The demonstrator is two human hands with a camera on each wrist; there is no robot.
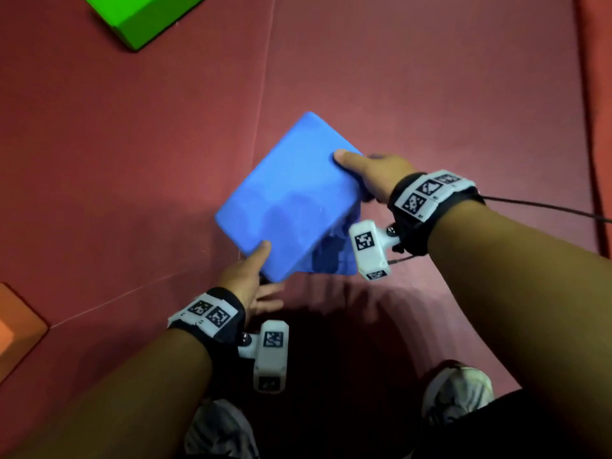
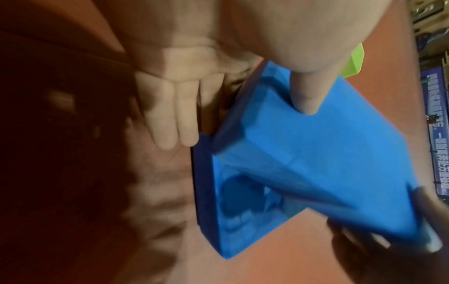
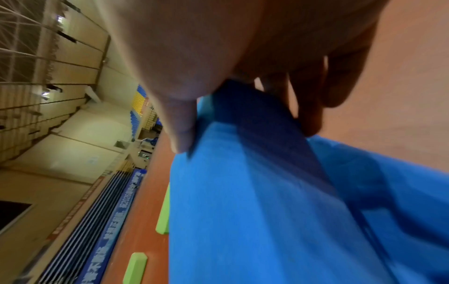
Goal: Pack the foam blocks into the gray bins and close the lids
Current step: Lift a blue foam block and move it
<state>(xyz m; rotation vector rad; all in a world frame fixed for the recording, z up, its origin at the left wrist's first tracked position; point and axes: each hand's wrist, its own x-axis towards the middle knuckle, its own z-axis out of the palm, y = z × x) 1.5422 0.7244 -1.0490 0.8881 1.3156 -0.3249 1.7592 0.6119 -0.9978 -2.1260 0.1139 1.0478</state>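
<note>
I hold a blue foam block tilted above the red mat, one hand at each end. My left hand pinches its near corner, thumb pressed on the top face, while the other fingers lie straight below it. My right hand grips the far right edge, with the thumb on top and the fingers curled round the side. A second blue block lies on the mat right under the held one, mostly hidden. No gray bin is in view.
A green foam block lies at the far left of the mat. An orange block sits at the left edge. My two shoes stand at the bottom. A cable trails from my right wrist. More green blocks lie farther off.
</note>
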